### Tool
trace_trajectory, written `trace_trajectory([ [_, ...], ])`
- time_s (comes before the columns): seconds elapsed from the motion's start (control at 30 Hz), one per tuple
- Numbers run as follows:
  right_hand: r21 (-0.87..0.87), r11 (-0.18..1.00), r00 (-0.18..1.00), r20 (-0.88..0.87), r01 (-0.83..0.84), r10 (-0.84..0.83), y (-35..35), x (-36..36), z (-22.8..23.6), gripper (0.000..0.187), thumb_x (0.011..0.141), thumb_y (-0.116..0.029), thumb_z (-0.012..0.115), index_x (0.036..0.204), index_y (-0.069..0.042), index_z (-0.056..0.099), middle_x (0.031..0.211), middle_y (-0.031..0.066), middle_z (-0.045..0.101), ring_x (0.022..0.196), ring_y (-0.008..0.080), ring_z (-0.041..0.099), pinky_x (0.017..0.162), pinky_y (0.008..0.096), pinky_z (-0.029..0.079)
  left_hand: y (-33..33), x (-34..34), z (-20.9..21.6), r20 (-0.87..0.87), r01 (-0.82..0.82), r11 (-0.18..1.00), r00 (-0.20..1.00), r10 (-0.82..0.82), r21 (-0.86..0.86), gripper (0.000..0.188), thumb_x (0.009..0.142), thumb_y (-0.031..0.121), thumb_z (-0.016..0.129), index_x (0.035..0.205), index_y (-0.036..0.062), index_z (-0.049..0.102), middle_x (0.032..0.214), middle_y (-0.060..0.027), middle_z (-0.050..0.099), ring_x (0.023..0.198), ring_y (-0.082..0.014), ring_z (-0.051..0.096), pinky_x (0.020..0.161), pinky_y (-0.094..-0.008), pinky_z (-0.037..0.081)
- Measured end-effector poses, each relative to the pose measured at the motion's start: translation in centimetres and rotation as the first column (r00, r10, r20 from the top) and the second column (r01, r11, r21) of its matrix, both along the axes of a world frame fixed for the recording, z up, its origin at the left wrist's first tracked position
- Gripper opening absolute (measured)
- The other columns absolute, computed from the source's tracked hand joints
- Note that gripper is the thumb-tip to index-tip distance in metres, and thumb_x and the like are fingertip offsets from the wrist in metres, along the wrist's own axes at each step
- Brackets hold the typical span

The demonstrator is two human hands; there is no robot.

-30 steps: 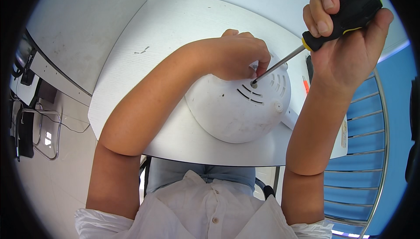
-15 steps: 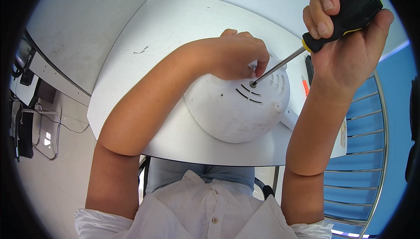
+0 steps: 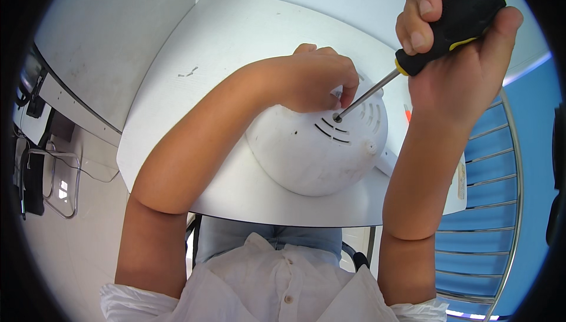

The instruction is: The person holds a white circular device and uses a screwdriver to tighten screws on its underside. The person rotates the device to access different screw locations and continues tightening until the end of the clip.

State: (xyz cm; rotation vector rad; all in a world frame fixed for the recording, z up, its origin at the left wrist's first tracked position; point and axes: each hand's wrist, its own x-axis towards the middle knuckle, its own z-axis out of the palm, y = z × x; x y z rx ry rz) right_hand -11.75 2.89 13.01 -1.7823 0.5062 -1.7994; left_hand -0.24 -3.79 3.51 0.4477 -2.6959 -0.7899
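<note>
A white, rounded plastic appliance housing (image 3: 306, 157) with vent slots and a small foot lies on the table, its slotted side up. My left hand (image 3: 318, 77) is bent over its far part, fingers curled down and gripping it; the thumb and part of the fingertips are hidden. My right hand (image 3: 457, 80) is closed around the black and yellow handle of a screwdriver (image 3: 375, 89). The metal shaft slants down to the left. Its tip sits in a small round hole beside the slots, close to my left fingertips.
The housing stands on a white table (image 3: 177, 104) with curved edges, near its front edge. An orange-red object (image 3: 408, 112) shows partly behind my right forearm. White walls border the table's far side, and a metal railing (image 3: 489, 204) stands at the right.
My right hand and the screwdriver handle have shifted slightly to the left. The tip remains in the same hole, and my left hand still lies on the housing.
</note>
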Motion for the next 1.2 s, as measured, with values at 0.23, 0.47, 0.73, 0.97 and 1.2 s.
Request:
trace_trajectory([
  [0.23, -0.006, 0.998, 0.988, -0.142, -0.061, 0.060, 0.3, -0.7, 0.1, 0.057, 0.102, -0.046, 0.025, 0.132, -0.002, 0.042, 0.079, 0.0083, 0.052, 0.056, 0.0125, 0.046, 0.050, 0.0244, 0.036, 0.2, 0.3, 0.6, 0.008, 0.017, 0.999, 1.000, -0.017, -0.040, 0.009, 0.079, 0.006, 0.065, 0.087, 0.0091, 0.064, 0.107, -0.0056, 0.058, 0.111, -0.0263, 0.047, 0.103, -0.0391, 0.029],
  [0.47, 0.022, 0.997, 0.983, -0.167, -0.076, 0.078, 0.0, -1.5, -0.1, 0.060, 0.101, -0.049, 0.026, 0.133, -0.001, 0.042, 0.082, 0.0082, 0.052, 0.059, 0.0125, 0.045, 0.053, 0.0253, 0.036, -0.1, 0.2, 0.5, 0.020, 0.060, 0.997, 0.998, -0.059, -0.040, 0.005, 0.079, 0.005, 0.063, 0.083, 0.0085, 0.063, 0.111, -0.0035, 0.060, 0.113, -0.0226, 0.048, 0.105, -0.0394, 0.027],
  [0.73, 0.034, 0.996, 0.977, -0.193, -0.084, 0.089, 0.5, -1.1, 0.1, 0.061, 0.102, -0.046, 0.026, 0.136, 0.002, 0.039, 0.085, 0.0089, 0.052, 0.061, 0.0118, 0.045, 0.055, 0.0253, 0.036, -0.2, 0.2, -0.1, -0.039, 0.059, 0.995, 0.997, -0.062, -0.075, 0.005, 0.078, 0.005, 0.063, 0.082, 0.0069, 0.062, 0.117, -0.0034, 0.061, 0.117, -0.0224, 0.049, 0.103, -0.0387, 0.030],
  [0.97, -0.003, 0.995, 0.960, -0.265, -0.096, 0.092, 0.3, -0.8, 0.8, 0.055, 0.101, -0.037, 0.022, 0.136, 0.002, 0.040, 0.084, 0.0094, 0.051, 0.060, 0.0118, 0.044, 0.053, 0.0251, 0.035, 0.0, 0.1, 0.2, -0.014, 0.045, 0.998, 0.999, -0.046, -0.053, 0.005, 0.078, 0.005, 0.063, 0.082, 0.0072, 0.063, 0.118, -0.0054, 0.061, 0.119, -0.0233, 0.048, 0.104, -0.0392, 0.030],
  [1.2, 0.031, 0.987, 0.934, -0.321, -0.159, 0.160, 0.1, -1.7, 1.3, 0.052, 0.099, -0.033, 0.021, 0.133, 0.000, 0.044, 0.085, 0.0091, 0.051, 0.060, 0.0116, 0.044, 0.054, 0.0246, 0.035, 0.0, 0.3, 0.3, -0.012, 0.041, 0.997, 0.999, -0.042, -0.073, 0.005, 0.078, 0.005, 0.063, 0.082, 0.0074, 0.062, 0.119, -0.0061, 0.060, 0.120, -0.0245, 0.048, 0.104, -0.0396, 0.029],
])
